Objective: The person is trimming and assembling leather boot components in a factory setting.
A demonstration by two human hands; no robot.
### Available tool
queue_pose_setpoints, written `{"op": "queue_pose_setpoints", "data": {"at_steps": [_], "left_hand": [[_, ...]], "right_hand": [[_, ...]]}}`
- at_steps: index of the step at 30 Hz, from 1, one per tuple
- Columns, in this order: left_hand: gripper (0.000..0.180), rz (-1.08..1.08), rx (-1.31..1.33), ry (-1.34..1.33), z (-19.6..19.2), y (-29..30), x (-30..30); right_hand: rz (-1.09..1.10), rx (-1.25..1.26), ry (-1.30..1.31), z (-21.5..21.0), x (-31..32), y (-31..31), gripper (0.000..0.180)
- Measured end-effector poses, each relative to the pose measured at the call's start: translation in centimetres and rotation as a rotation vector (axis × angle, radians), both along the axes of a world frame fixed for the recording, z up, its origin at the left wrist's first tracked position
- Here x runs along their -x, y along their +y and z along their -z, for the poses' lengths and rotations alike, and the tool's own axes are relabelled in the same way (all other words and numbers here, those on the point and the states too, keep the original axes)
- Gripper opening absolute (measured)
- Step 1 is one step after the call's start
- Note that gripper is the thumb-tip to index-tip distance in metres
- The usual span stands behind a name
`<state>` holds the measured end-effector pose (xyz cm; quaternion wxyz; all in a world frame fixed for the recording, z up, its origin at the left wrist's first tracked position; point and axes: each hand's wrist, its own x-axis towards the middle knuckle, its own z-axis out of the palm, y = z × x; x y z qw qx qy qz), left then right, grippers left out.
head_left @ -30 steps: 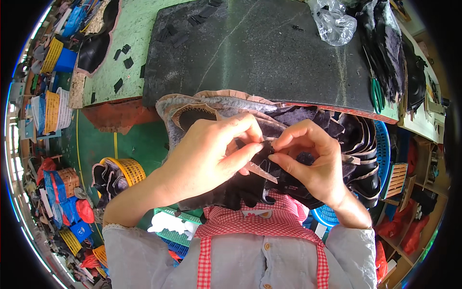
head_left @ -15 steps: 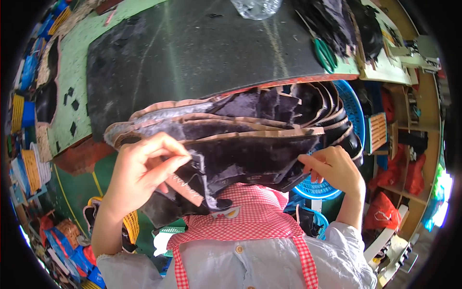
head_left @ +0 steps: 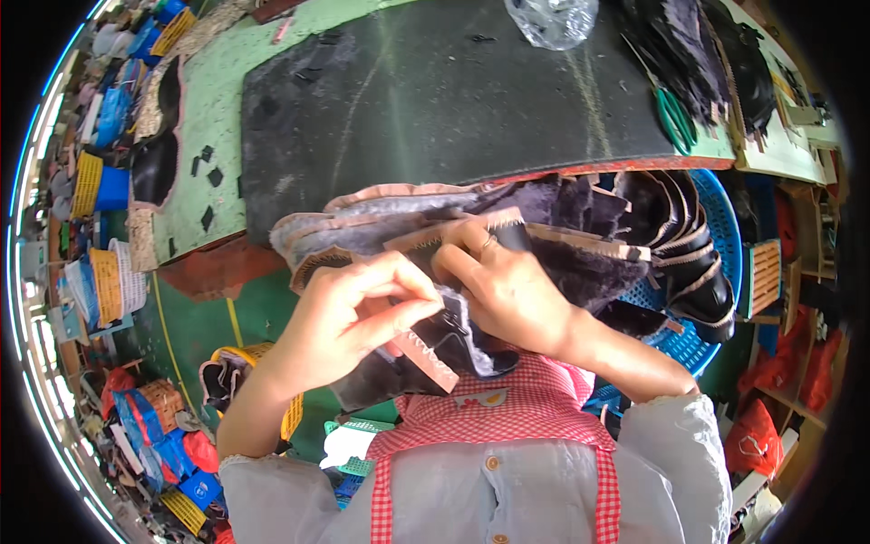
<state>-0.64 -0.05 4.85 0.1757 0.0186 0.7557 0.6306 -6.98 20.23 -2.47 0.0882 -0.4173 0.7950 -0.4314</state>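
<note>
Leather piece [head_left: 451,349], black, fleece-lined and tan-edged, is gripped by the left hand [head_left: 376,313] beyond the red-checked cloth apron [head_left: 494,417]; the right hand [head_left: 512,297] is curled (its grip cannot be told). Seemingly soft and light, it is best pinched edgewise.

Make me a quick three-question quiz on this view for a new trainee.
1. True or false: the green-handled scissors lie away from both hands.
2. Multiple choice: what colour is the zigzag-stitched strip just below the left hand? A blue, B tan, C green.
3. Fill in: a ring shows on the ____ hand.
Key: 1 true; 2 B; 3 right hand.
</note>
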Motion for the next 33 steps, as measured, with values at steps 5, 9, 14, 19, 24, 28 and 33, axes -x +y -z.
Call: {"op": "queue_pose_setpoints", "data": {"at_steps": [5,9,14,19,24,28,33], "left_hand": [[0.008,-0.003,-0.009,-0.036,0.3,-1.2,-0.1],[0.007,-0.026,-0.052,-0.131,-0.6,-0.6,0.9],[0.005,-0.018,-0.071,-0.166,0.0,-0.8,1.5],[0.006,-0.008,-0.060,-0.187,-0.1,-0.6,2.0],[0.012,0.004,-0.030,-0.214,0.0,-0.5,2.4],[0.016,-0.016,-0.094,-0.329,-0.1,-0.2,2.7],[0.013,-0.021,-0.106,-0.298,0.3,0.3,2.9]], "right_hand": [[0.046,-0.020,-0.113,-1.5,0.7,-0.3,0.070],[0.093,-0.066,-0.109,-2.1,1.3,0.4,0.037],[0.136,-0.057,-0.137,-3.0,2.7,1.6,0.018],[-0.025,0.073,-0.375,-3.1,2.6,2.4,0.030],[-0.039,0.161,-0.356,-2.4,2.0,2.7,0.034],[-0.026,0.190,-0.427,-1.7,1.6,2.7,0.025],[0.003,0.128,-0.276,-2.1,1.5,2.8,0.039]]}}
